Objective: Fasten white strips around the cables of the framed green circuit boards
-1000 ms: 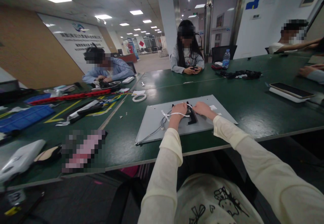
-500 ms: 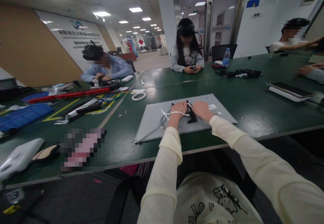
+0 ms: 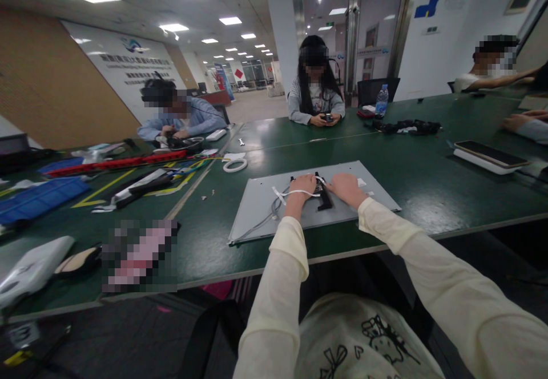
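Note:
A flat grey panel (image 3: 252,202) lies on the table in front of me. On its middle rests a black bracket-like part (image 3: 325,201), partly covered by my hands. My left hand (image 3: 303,185) is closed over the left side of this part, its fingertips partly hidden. Across the back of that hand runs a narrow white strip (image 3: 305,191), which loops toward the other hand. At the right of the part, my right hand (image 3: 343,188) is closed, thumb and fingers pinched at the strip's end. A grey cable (image 3: 261,220) trails over the panel's left side.
A roll of white tape (image 3: 235,165) lies beyond the panel. Blue trays (image 3: 47,196), cables and a white device (image 3: 36,267) stand on the left. At right is a phone on a white box (image 3: 488,159). Several other people sit around the green table (image 3: 432,179).
My right hand has shifted very slightly to the right, near the strip. My left hand stays on the black part. The whole view has moved a little.

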`<action>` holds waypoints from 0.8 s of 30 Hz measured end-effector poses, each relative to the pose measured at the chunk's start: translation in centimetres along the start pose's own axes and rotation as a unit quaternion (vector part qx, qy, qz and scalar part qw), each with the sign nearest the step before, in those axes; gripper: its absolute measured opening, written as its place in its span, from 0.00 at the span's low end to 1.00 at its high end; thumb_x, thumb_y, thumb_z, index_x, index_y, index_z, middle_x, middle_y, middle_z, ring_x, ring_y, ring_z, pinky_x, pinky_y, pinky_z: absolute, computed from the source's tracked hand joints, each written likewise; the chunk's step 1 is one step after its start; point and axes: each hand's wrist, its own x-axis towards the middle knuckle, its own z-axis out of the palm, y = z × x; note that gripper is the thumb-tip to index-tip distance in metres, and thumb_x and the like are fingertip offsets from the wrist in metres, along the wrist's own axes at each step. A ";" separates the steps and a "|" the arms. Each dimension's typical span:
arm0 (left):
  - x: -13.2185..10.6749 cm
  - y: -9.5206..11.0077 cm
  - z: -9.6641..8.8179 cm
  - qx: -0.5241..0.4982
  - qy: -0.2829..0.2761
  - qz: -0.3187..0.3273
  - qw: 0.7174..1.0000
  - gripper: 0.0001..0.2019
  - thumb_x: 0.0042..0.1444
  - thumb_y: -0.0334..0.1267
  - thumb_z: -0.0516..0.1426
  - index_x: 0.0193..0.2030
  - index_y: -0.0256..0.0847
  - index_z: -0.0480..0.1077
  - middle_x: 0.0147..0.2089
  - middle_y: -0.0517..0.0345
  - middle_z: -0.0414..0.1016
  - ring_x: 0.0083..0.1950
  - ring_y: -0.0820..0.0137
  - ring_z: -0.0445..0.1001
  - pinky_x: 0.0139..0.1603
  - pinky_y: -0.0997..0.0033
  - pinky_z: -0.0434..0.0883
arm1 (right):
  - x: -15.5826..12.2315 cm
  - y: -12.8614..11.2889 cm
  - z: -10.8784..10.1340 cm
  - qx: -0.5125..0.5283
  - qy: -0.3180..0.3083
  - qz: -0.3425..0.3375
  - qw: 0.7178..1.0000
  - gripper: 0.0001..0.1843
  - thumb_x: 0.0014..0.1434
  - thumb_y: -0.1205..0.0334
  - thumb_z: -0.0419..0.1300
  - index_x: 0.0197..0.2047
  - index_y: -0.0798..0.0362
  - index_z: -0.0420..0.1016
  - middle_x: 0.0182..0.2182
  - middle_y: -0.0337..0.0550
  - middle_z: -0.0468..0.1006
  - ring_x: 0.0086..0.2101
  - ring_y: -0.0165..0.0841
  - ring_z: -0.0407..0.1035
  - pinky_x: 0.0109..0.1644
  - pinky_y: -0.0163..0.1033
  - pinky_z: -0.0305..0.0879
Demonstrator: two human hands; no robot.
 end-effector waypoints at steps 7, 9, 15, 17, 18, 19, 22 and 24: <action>-0.3 0.0 0.1 -0.023 0.045 0.017 0.999 0.21 0.68 0.41 0.39 0.54 0.42 0.68 0.58 0.49 0.72 0.58 0.63 0.69 0.58 0.60 0.64 | -0.3 0.0 -0.3 -0.006 -0.014 0.007 1.000 0.25 0.66 0.49 0.49 0.46 0.60 0.79 0.43 0.60 0.78 0.46 0.43 0.73 0.46 0.38 0.65; -0.5 -0.1 0.1 -0.025 0.049 0.033 0.998 0.20 0.67 0.43 0.41 0.55 0.44 0.68 0.58 0.52 0.72 0.59 0.63 0.69 0.60 0.60 0.63 | -0.4 0.0 -0.4 -0.006 -0.018 0.006 1.000 0.26 0.67 0.49 0.48 0.47 0.61 0.79 0.44 0.61 0.78 0.46 0.42 0.73 0.47 0.38 0.65; -0.7 -0.2 0.0 -0.027 0.030 0.091 0.995 0.20 0.67 0.44 0.41 0.56 0.48 0.70 0.60 0.57 0.71 0.61 0.64 0.66 0.61 0.60 0.61 | -0.5 0.0 -0.3 -0.002 -0.011 0.005 1.000 0.26 0.67 0.48 0.47 0.47 0.60 0.78 0.43 0.60 0.78 0.46 0.43 0.73 0.47 0.39 0.65; -0.7 -0.2 -0.1 -0.027 0.017 0.084 0.996 0.21 0.67 0.44 0.41 0.57 0.49 0.69 0.60 0.57 0.70 0.62 0.64 0.65 0.62 0.61 0.61 | -0.4 0.1 -0.2 0.001 -0.013 0.006 1.000 0.26 0.66 0.48 0.48 0.47 0.60 0.78 0.43 0.60 0.78 0.46 0.43 0.73 0.47 0.39 0.65; -0.7 -0.2 -0.2 -0.027 0.013 0.081 0.996 0.21 0.67 0.45 0.41 0.57 0.49 0.69 0.61 0.57 0.70 0.63 0.64 0.65 0.62 0.61 0.61 | -0.4 0.1 -0.2 0.002 -0.015 0.005 1.000 0.26 0.67 0.49 0.48 0.47 0.60 0.78 0.44 0.60 0.78 0.46 0.43 0.73 0.47 0.39 0.65; -0.7 -0.2 -0.3 -0.028 0.007 0.079 0.996 0.21 0.67 0.45 0.40 0.57 0.50 0.69 0.61 0.58 0.70 0.63 0.64 0.65 0.62 0.61 0.61 | -0.3 0.1 -0.2 0.003 -0.016 0.005 1.000 0.26 0.67 0.49 0.48 0.47 0.60 0.78 0.44 0.60 0.78 0.46 0.43 0.73 0.47 0.39 0.65; -0.8 -0.2 -0.4 -0.036 0.004 0.071 0.997 0.21 0.67 0.47 0.40 0.59 0.50 0.65 0.61 0.57 0.70 0.62 0.63 0.67 0.62 0.60 0.61 | -0.3 0.1 -0.3 0.001 -0.015 0.002 1.000 0.26 0.67 0.49 0.47 0.48 0.60 0.78 0.44 0.61 0.78 0.47 0.43 0.73 0.47 0.39 0.65; -0.8 -0.1 -0.3 -0.047 0.014 0.045 0.998 0.22 0.66 0.48 0.41 0.63 0.48 0.60 0.61 0.54 0.70 0.61 0.62 0.67 0.62 0.60 0.61 | -0.4 0.0 -0.3 0.001 -0.018 0.002 1.000 0.26 0.67 0.50 0.48 0.48 0.61 0.78 0.44 0.60 0.78 0.46 0.44 0.73 0.47 0.39 0.65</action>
